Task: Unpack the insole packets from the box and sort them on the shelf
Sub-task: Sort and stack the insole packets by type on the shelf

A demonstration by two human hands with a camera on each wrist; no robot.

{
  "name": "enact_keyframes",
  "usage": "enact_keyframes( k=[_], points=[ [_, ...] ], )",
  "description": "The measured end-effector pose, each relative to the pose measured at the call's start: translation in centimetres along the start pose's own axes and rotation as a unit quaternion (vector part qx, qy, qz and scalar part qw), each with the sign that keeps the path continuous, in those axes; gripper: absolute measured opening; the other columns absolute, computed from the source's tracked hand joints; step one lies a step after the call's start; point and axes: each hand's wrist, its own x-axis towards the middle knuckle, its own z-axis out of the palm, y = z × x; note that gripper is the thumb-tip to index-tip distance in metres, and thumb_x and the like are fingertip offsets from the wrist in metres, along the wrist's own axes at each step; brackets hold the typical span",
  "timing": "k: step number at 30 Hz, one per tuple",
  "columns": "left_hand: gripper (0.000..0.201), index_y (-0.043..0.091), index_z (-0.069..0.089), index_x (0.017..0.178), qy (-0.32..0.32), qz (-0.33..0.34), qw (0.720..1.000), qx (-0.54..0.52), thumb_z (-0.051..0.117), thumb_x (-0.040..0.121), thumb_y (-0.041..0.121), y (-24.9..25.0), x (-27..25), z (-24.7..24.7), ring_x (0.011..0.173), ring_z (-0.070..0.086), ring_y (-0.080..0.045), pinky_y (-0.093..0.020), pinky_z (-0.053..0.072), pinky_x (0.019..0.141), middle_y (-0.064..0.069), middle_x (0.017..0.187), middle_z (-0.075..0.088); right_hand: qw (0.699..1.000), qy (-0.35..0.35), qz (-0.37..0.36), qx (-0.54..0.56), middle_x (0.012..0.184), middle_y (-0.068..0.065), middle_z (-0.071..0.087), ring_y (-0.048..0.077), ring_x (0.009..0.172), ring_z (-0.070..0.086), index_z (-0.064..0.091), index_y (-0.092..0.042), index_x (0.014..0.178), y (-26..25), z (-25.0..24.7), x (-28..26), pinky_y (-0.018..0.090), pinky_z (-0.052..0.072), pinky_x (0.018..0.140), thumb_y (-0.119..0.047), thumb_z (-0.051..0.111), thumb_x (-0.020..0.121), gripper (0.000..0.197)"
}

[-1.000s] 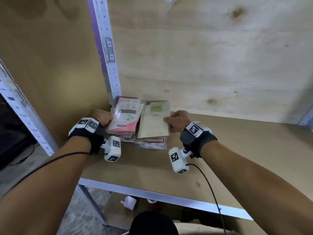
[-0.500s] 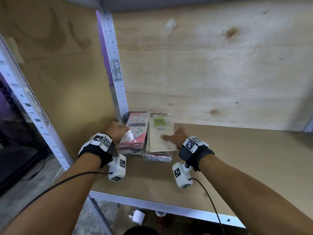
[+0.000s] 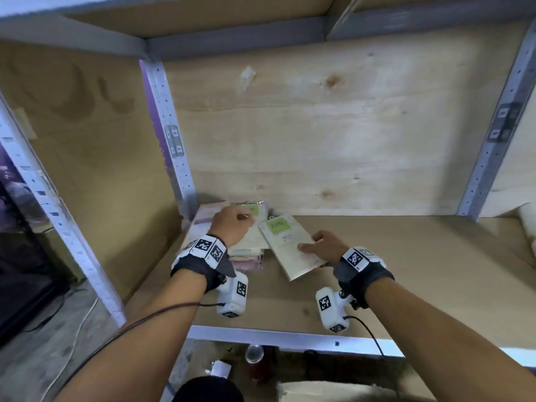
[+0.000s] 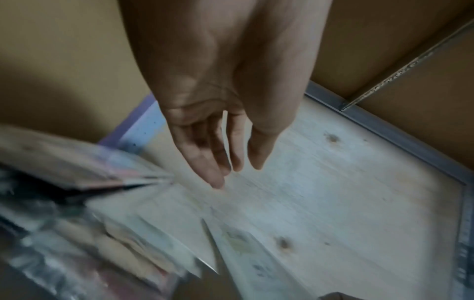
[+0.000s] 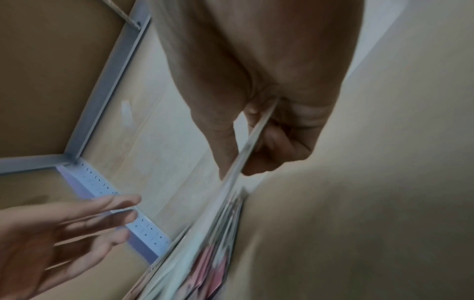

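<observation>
A pile of insole packets [image 3: 246, 253] lies in the back left corner of the wooden shelf [image 3: 406, 271]. My right hand [image 3: 324, 248] pinches a beige packet with a green label [image 3: 290, 248], thumb on top, and holds it angled just right of the pile; the right wrist view shows the packet's edge [image 5: 246, 150] between thumb and fingers. My left hand [image 3: 232, 224] hovers over the pile, and in the left wrist view its fingers [image 4: 218, 158] are straight and hold nothing. Another green-labelled packet [image 3: 256, 211] tops the pile.
A perforated metal post [image 3: 171, 140] stands just left of the pile and another post [image 3: 493, 134] at the right. The plywood back wall [image 3: 319, 140] closes the shelf. Below the shelf's front edge [image 3: 275, 335] a red can [image 3: 255, 361] stands on the floor.
My right hand has lifted the beige green-labelled packet off the pile and swung it right. My left hand has let go of the pink packet and moved over the pile, fingers straight.
</observation>
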Motion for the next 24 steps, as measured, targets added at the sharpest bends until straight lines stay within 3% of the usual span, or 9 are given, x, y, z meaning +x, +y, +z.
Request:
enact_keyframes(
  k=[2, 4, 6, 9, 12, 15, 19, 22, 24],
  points=[
    [0.006, 0.023, 0.071, 0.090, -0.048, -0.031, 0.996, -0.068, 0.066, 0.091, 0.019, 1.6, -0.4, 2.4, 0.086, 0.073, -0.028, -0.038, 0.060, 0.084, -0.004, 0.097, 0.070, 0.999, 0.003, -0.022, 0.032, 0.110, 0.019, 0.065, 0.040, 0.104, 0.066, 0.047, -0.014, 0.095, 0.8, -1.8, -1.4, 0.056, 0.055, 0.088, -0.022, 0.075, 0.085, 0.031],
    [0.017, 0.009, 0.070, 0.108, -0.098, -0.066, 0.984, -0.132, 0.063, 0.093, 0.016, 2.9, -0.5, 4.7, 0.081, 0.071, -0.028, -0.037, 0.059, 0.084, -0.009, 0.095, 0.069, 0.997, 0.016, -0.051, 0.060, 0.111, 0.022, 0.067, 0.042, 0.101, 0.067, 0.048, -0.012, 0.098, 1.6, -3.7, -2.7, 0.057, 0.056, 0.085, -0.016, 0.073, 0.086, 0.029],
    [0.032, 0.002, 0.061, 0.125, -0.147, -0.098, 0.967, -0.185, 0.061, 0.097, 0.017, 4.4, -0.8, 7.0, 0.090, 0.071, -0.029, -0.038, 0.059, 0.087, -0.015, 0.110, 0.067, 0.994, 0.026, -0.076, 0.077, 0.108, 0.024, 0.067, 0.040, 0.094, 0.068, 0.047, -0.010, 0.096, 2.5, -5.6, -3.7, 0.053, 0.056, 0.081, -0.011, 0.073, 0.086, 0.027],
    [0.044, 0.003, 0.052, 0.133, -0.202, -0.146, 0.932, -0.264, 0.059, 0.098, 0.028, 7.0, -1.9, 10.1, 0.099, 0.070, -0.031, -0.029, 0.062, 0.075, -0.017, 0.129, 0.059, 0.989, 0.040, -0.114, 0.088, 0.099, 0.020, 0.068, 0.032, 0.083, 0.066, 0.049, -0.010, 0.091, 3.7, -8.4, -4.9, 0.046, 0.055, 0.075, -0.008, 0.074, 0.084, 0.027],
    [0.055, 0.008, 0.051, 0.136, -0.234, -0.159, 0.907, -0.312, 0.058, 0.096, 0.045, 9.1, -2.0, 12.7, 0.106, 0.068, -0.034, -0.040, 0.057, 0.093, -0.020, 0.132, 0.060, 0.984, 0.060, -0.156, 0.060, 0.089, 0.011, 0.066, 0.028, 0.079, 0.065, 0.054, -0.018, 0.084, 4.6, -10.8, -5.5, 0.043, 0.054, 0.072, -0.008, 0.075, 0.083, 0.024],
    [0.063, 0.010, 0.045, 0.135, -0.245, -0.178, 0.872, -0.385, 0.062, 0.090, 0.051, 10.4, -0.9, 14.6, 0.106, 0.068, -0.038, -0.047, 0.055, 0.095, -0.025, 0.132, 0.055, 0.978, 0.087, -0.191, 0.015, 0.082, 0.003, 0.065, 0.019, 0.070, 0.061, 0.059, -0.024, 0.084, 5.1, -12.1, -5.9, 0.031, 0.049, 0.066, -0.006, 0.073, 0.081, 0.023],
    [0.065, 0.019, 0.043, 0.125, -0.218, -0.218, 0.833, -0.460, 0.072, 0.080, 0.056, 10.8, 1.0, 16.4, 0.100, 0.070, -0.040, -0.048, 0.059, 0.087, -0.027, 0.118, 0.057, 0.965, 0.078, -0.246, -0.039, 0.085, 0.005, 0.067, 0.016, 0.071, 0.059, 0.064, -0.015, 0.090, 5.6, -12.7, -6.1, 0.027, 0.049, 0.066, 0.002, 0.067, 0.082, 0.020],
    [0.036, 0.010, 0.055, 0.107, -0.166, -0.231, 0.833, -0.474, 0.070, 0.089, 0.038, 10.1, 2.2, 18.0, 0.090, 0.072, -0.031, -0.039, 0.063, 0.075, -0.027, 0.109, 0.064, 0.955, 0.060, -0.264, -0.118, 0.101, 0.010, 0.064, 0.024, 0.090, 0.061, 0.065, -0.013, 0.101, 5.6, -13.1, -6.1, 0.033, 0.050, 0.084, 0.000, 0.068, 0.082, 0.023],
    [0.018, 0.005, 0.058, 0.102, -0.135, -0.225, 0.841, -0.474, 0.062, 0.096, 0.022, 9.0, 3.0, 19.1, 0.098, 0.068, -0.028, -0.032, 0.062, 0.071, -0.021, 0.110, 0.066, 0.957, 0.028, -0.237, -0.164, 0.112, 0.008, 0.059, 0.023, 0.101, 0.059, 0.066, -0.019, 0.109, 5.4, -13.7, -6.0, 0.032, 0.049, 0.090, -0.016, 0.078, 0.080, 0.031]
  ],
)
